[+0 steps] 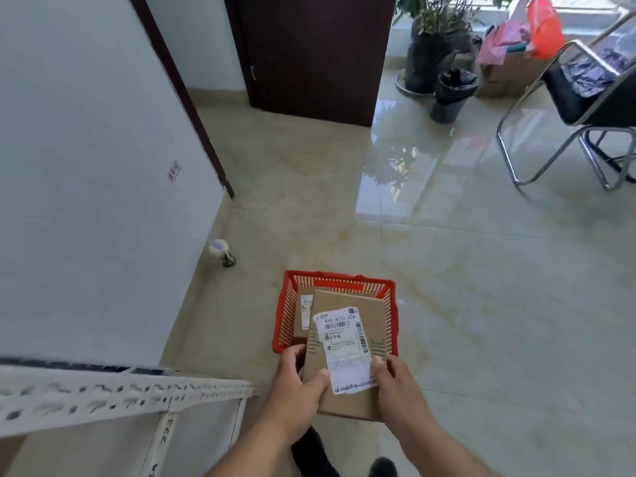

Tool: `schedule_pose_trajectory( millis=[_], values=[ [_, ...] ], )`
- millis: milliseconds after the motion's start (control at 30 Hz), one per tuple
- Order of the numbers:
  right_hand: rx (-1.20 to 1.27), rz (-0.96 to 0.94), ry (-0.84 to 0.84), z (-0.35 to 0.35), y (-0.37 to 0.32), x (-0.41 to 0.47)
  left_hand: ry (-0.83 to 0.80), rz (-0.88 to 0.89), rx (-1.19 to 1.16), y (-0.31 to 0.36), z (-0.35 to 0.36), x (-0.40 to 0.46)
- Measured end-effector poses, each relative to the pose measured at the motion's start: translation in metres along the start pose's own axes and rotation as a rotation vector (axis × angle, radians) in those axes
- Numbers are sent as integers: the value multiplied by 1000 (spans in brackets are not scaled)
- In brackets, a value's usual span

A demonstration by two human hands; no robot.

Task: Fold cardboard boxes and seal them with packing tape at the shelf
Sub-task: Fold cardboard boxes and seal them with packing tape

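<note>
Box [347, 356] gripped by your left hand [296, 394] and right hand [395, 390], over red basket [285, 321] | risk: far end snags rim, slips, lands crooked on parcel inside

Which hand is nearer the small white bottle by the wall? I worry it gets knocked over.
Left. The left hand grips the box's left edge, on the white bottle's side; the right hand grips the far edge.

Flat brown labelled box [347, 342] tilted over red basket [335, 282].
</note>
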State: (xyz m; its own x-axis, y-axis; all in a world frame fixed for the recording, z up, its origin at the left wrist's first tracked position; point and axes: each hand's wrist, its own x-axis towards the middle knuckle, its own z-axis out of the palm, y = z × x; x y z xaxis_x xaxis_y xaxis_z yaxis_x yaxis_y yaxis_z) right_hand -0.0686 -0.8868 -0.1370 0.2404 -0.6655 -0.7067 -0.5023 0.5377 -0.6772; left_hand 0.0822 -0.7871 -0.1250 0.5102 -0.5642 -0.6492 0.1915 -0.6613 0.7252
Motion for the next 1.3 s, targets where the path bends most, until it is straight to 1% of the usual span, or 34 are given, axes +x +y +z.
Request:
schedule_pose_trajectory(
  millis=[133,333,567,667,767,900,1100,1233,1300],
  values=[
    [-98,-45,-15,36,4,79,23,-64,100,-20,-9,88],
    [-131,10,-78,89,32,197,69,-115,302,-76,-12,212],
    [-181,-1,-72,129,87,325,100,-132,338,-139,7,335],
    [-201,11,-83,138,100,360,128,-140,330,-150,15,365],
    [-220,4,-78,143,112,392,125,-144,318,-161,21,393],
    [-223,42,-91,151,122,418,111,-176,305,-171,25,415],
    [-187,117,-66,150,141,424,65,-228,261,-184,31,419],
    [-145,103,-85,144,132,418,71,-208,189,-178,30,415],
    [-149,120,-81,140,131,416,73,-200,190,-172,27,411]
  ],
)
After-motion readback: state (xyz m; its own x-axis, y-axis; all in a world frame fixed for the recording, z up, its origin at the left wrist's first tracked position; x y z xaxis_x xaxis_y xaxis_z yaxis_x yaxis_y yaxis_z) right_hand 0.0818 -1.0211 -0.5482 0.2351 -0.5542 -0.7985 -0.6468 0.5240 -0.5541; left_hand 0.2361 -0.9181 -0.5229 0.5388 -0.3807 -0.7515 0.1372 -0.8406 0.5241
